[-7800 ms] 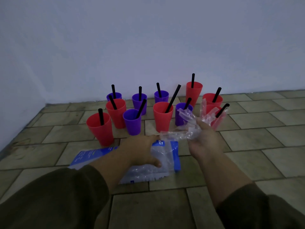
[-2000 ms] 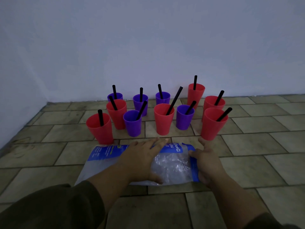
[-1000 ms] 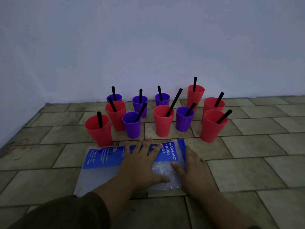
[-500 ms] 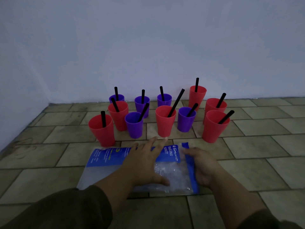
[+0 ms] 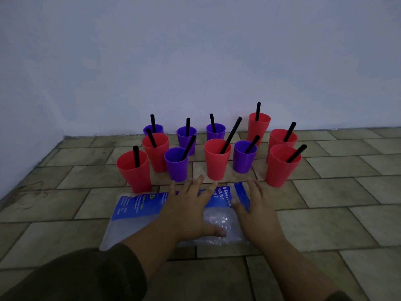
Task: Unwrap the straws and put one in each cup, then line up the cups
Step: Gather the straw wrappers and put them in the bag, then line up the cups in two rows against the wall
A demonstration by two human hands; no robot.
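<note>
Pale wall [image 5: 195, 51] stood behind tiled floor [image 5: 347, 224]. Clear plastic bag [image 5: 138, 205] with blue header lay flat at 6 o'clock of cups. Left hand [image 5: 188, 209] pressed flat on bag, fingers spread, gripping nothing. Right hand [image 5: 258, 211] lay flat on bag's 3 o'clock edge, likewise unclenched. Eleven cups, red [image 5: 217, 161] and purple [image 5: 176, 166], clustered loosely at 12 o'clock, black straw [image 5: 231, 135] in each.
</note>
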